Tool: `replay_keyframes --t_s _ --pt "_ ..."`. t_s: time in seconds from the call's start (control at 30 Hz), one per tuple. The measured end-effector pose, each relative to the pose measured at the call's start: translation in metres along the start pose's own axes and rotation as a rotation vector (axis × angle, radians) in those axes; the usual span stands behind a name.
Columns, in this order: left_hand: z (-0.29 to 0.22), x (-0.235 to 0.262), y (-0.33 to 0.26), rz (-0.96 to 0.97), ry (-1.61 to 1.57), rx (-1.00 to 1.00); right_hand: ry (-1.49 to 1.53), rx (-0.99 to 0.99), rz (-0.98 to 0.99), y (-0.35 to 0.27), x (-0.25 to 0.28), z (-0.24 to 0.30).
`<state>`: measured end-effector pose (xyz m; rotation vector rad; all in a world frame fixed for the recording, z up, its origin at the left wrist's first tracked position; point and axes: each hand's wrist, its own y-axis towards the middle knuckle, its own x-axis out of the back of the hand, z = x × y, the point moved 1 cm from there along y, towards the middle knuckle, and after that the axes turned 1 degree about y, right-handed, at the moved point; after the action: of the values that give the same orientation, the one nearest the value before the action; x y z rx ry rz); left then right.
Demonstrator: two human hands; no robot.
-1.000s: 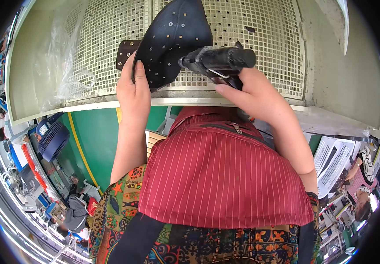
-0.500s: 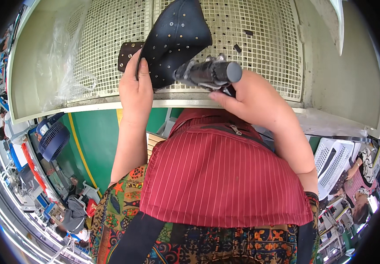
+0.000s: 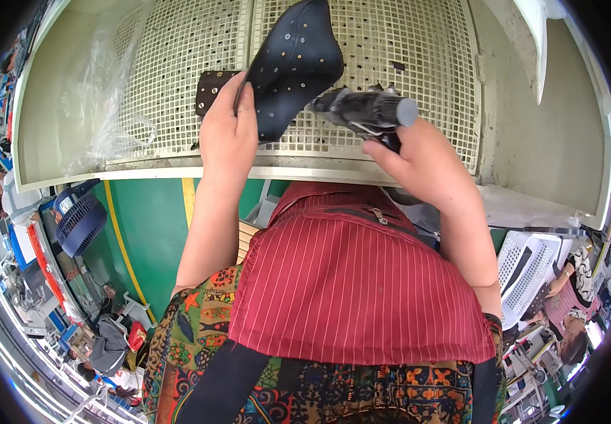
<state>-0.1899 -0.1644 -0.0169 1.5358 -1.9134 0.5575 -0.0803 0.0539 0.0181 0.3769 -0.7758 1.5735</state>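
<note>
My left hand (image 3: 228,134) is closed on the lower left edge of a black, curved leather piece (image 3: 298,60) dotted with metal rivets. Beside those fingers juts a dark brown studded strip (image 3: 213,90); whether it joins the black piece I cannot tell. In my right hand (image 3: 429,162) is a black gun-shaped tool (image 3: 362,111) with a round grey rear end. Its blurred narrow end points left, close to the leather's right edge. My right fingers are partly hidden behind the tool.
Below both hands lies a cream grid panel (image 3: 419,42) inside a pale walled tray (image 3: 553,134). Clear plastic film (image 3: 100,92) lines its left side. A small dark scrap (image 3: 398,66) rests on the grid. A blue fan (image 3: 80,221) stands at left; a white basket (image 3: 528,272) is at right.
The tool has moved right, away from the leather's lower part. My left hand and the leather piece have shifted slightly right. One dark scrap on the grid is now out of sight.
</note>
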Motion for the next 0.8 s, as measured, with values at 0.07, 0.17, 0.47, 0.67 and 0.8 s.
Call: replay_keyframes --t_s 0.07,0.17,0.47,0.67,0.8 --pt "0.000 -0.007 0.008 -0.011 0.001 -0.024 0.007 -0.055 -0.008 -0.004 0.006 0.009" --pt "-0.009 -0.013 0.019 -0.003 0.081 -0.042 0.051 0.002 -0.050 -0.004 0.001 0.010" --pt "-0.014 -0.016 0.029 0.056 0.106 -0.020 0.108 0.074 -0.098 -0.011 0.002 -0.004" --pt "-0.013 -0.022 0.030 0.043 0.124 -0.050 0.060 -0.037 -0.283 -0.013 0.015 -0.005" --pt "-0.014 -0.023 0.032 0.060 0.105 -0.051 -0.041 -0.124 -0.231 -0.027 0.018 -0.002"
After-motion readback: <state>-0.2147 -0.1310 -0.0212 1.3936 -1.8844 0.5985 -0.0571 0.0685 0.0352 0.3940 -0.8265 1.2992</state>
